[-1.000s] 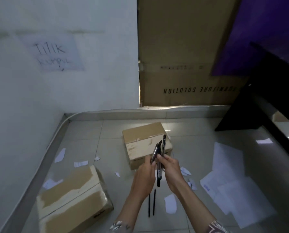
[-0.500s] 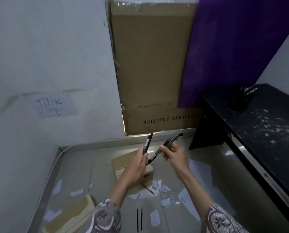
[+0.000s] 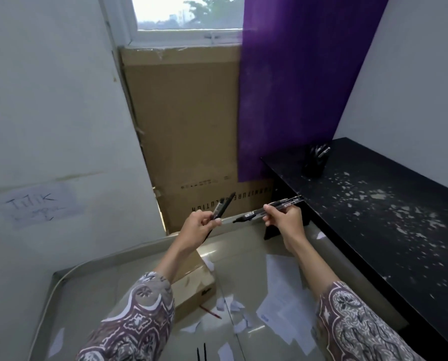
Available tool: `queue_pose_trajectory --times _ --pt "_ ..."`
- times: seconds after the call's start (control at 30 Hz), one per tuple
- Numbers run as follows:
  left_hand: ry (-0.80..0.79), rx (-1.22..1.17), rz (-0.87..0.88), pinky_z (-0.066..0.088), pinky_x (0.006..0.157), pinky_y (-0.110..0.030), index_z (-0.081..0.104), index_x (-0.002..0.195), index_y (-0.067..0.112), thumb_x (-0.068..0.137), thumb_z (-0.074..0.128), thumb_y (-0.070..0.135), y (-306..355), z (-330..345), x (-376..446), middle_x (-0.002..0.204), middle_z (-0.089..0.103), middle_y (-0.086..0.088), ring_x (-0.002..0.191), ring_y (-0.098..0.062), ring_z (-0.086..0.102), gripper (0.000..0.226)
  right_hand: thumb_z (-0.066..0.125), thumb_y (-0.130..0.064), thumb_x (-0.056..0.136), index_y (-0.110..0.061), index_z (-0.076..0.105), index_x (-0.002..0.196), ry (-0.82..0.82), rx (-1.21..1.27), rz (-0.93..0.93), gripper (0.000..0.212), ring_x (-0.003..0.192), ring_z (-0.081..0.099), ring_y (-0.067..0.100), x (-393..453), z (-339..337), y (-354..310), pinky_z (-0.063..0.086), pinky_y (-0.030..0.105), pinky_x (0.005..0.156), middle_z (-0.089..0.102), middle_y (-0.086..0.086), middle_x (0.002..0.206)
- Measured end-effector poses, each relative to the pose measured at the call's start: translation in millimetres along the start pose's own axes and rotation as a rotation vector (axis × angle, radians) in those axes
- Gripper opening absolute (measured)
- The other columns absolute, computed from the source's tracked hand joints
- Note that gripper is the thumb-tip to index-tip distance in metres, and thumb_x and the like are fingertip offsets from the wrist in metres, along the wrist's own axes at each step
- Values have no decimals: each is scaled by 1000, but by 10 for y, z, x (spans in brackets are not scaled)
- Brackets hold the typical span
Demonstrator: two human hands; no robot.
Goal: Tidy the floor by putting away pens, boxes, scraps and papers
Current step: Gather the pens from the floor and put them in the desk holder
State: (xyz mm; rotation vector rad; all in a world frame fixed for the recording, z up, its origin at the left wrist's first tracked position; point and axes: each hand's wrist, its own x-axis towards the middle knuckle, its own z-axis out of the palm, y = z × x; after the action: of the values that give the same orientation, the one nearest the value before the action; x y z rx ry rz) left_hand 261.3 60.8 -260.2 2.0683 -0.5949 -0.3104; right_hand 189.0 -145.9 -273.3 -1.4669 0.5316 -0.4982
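My left hand [image 3: 198,226] grips black pens [image 3: 224,205] that point up and to the right. My right hand [image 3: 286,221] pinches a bunch of black pens [image 3: 268,208] lying nearly level, their tips toward the black desk [image 3: 389,217]. Both hands are raised well above the floor, a little apart. A dark pen holder [image 3: 315,162] with pens stands at the desk's far end. On the floor lie a cardboard box [image 3: 196,282], white papers [image 3: 282,295], paper scraps [image 3: 233,306], a red pen [image 3: 209,311] and two thin black sticks [image 3: 201,354].
A tall cardboard carton [image 3: 189,126] leans under the window, with a purple curtain [image 3: 295,82] beside it. White flecks cover the desk top. A handwritten paper sign [image 3: 38,204] is stuck on the left wall. More scraps [image 3: 57,342] lie at the left floor edge.
The view has tilted up from the floor to the desk and window. Both hands rose and drew apart, the pens splitting into one lot in each hand.
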Motion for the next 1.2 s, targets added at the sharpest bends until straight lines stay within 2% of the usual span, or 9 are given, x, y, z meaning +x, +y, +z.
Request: queue_pose_trajectory --times 0.13,0.23,0.33,0.43,0.63,0.83,0.97,1.07,1.2 --pt "-87 -50 45 34 70 -31 46 67 -7 88 60 20 169 161 324 70 35 -10 68 -20 37 38 63 -6 85 -4 62 71 82 47 6 14 49 55 18 315 -331 -84 49 28 54 60 11 60" --pt "-79 -34 54 35 66 -28 52 74 -9 87 62 22 242 332 658 66 36 -7 64 -17 37 36 59 -6 88 -2 60 74 126 96 6 15 47 58 14 599 -541 -141 51 21 46 59 11 62" --pt "-80 -4 88 34 55 -17 60 66 10 84 66 23 362 585 1075 59 39 3 56 -9 37 24 58 -6 89 0 59 76 164 126 7 15 47 61 12 989 -782 -183 54 21 46 60 12 64" --pt "-86 -28 112 40 51 -16 59 57 30 82 69 22 527 924 1612 52 46 8 49 -4 45 28 60 -6 87 6 61 82 213 117 -6 13 51 64 17 1511 -1084 -206 58 24 51 64 15 67" --pt "-36 -101 132 37 42 -10 60 72 27 83 68 14 1002 1579 2708 43 54 8 38 2 48 19 64 -6 85 4 62 85 311 -10 -57 10 50 67 18 2557 -1670 -280 58 25 51 65 14 67" --pt "72 -185 105 42 45 -14 61 79 5 84 67 17 1420 2267 3687 56 58 1 43 1 51 14 67 -9 83 -5 63 70 365 -201 -115 14 54 68 19 3500 -2187 -314 57 31 64 67 7 59" --pt "89 -218 85 47 53 -17 64 79 4 84 67 15 1574 2601 4173 61 61 -2 50 -7 54 12 66 -13 83 -15 61 69 324 -296 -166 15 53 66 7 3994 -2361 -303 54 16 60 68 1 62" --pt "84 -203 69 48 54 -22 65 80 4 84 66 15 1610 2785 4404 64 62 -4 56 -10 56 11 65 -15 84 -16 61 68 288 -363 -185 17 57 65 7 4242 -2389 -270 49 15 60 66 -1 62" --pt "131 -182 27 43 53 -15 66 83 1 84 67 19 1579 2979 4630 63 62 -1 55 -5 55 18 65 -12 84 -12 61 66 195 -448 -183 18 55 61 6 4481 -2353 -188 45 8 53 63 -2 60"
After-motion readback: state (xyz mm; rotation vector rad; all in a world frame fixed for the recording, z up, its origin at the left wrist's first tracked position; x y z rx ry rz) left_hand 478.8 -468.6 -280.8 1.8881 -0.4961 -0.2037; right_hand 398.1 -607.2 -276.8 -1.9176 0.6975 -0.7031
